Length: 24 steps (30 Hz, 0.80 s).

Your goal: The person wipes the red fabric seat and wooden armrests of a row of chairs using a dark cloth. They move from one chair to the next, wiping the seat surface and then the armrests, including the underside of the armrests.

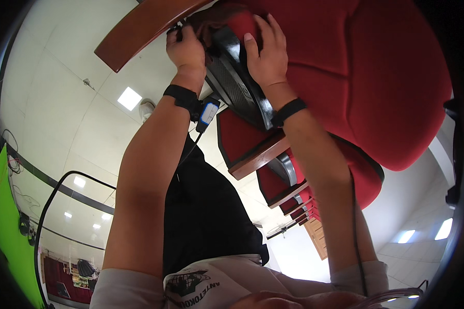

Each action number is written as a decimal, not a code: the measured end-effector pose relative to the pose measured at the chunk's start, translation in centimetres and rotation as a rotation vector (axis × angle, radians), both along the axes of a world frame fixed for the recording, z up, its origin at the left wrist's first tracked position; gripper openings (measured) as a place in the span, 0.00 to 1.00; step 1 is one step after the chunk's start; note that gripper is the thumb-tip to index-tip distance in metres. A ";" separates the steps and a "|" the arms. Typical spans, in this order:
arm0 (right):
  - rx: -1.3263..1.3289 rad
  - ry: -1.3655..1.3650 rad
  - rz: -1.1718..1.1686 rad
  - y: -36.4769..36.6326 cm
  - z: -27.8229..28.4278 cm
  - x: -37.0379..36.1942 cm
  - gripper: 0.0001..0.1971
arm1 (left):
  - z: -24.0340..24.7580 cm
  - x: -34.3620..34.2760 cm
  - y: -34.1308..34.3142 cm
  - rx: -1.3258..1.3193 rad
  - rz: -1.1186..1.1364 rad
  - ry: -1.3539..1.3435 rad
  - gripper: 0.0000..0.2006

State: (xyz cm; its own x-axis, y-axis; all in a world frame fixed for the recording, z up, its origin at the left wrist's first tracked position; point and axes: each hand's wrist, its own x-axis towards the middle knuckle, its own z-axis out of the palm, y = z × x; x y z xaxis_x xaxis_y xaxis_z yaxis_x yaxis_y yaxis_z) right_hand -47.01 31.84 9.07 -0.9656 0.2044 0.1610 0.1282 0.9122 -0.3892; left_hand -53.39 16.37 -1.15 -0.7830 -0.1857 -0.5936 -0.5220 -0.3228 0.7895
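A red upholstered chair fills the upper right, its black plastic side panel running down between my forearms. My left hand is curled at the panel's upper left end, close to the underside of the wooden armrest. Dark, brownish folds that look like cloth lie beside its fingers. What those fingers hold is partly hidden. On the other side of the panel my right hand lies against the red upholstery, fingers stretched and thumb apart.
More red seats with wooden armrests continue in a row below. A small device with a cable is strapped at my left wrist. Pale tiled floor spreads to the left, with a green panel and a black curved frame at the edge.
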 end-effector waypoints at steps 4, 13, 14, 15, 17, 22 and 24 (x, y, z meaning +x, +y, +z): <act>0.071 -0.104 -0.160 -1.0 -1.5 0.3 0.35 | 0.5 1.0 -3.1 -0.357 -0.045 0.092 0.19; 0.062 -0.082 -0.178 -0.8 -1.0 -0.2 0.35 | 8.3 1.6 -4.0 -0.287 -0.031 -0.031 0.36; 0.066 -0.072 -0.175 -0.8 -1.0 -0.2 0.35 | 8.8 1.7 -3.3 -0.405 -0.100 0.065 0.37; 0.065 -0.074 -0.175 -0.8 -1.1 -0.3 0.35 | 9.0 1.6 -2.5 -0.393 -0.141 0.193 0.37; 0.052 -0.067 -0.173 -0.7 -1.1 -0.2 0.35 | 8.7 1.0 -0.7 -0.377 -0.231 0.355 0.36; 0.024 -0.071 -0.156 -0.6 -1.0 0.2 0.34 | 6.8 -0.7 0.3 -0.246 -0.412 0.398 0.30; 0.019 -0.073 -0.155 -0.6 -0.9 0.1 0.34 | 6.4 -0.4 -0.8 -0.265 -0.521 0.276 0.30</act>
State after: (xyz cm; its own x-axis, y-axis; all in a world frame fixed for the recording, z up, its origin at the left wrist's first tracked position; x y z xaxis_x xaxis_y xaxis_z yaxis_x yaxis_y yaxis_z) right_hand -46.95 31.24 8.12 -0.9319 0.3495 0.0972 0.2952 0.8863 -0.3570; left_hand -53.82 15.56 5.25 -0.9274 0.1471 -0.3438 -0.3242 0.1422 0.9353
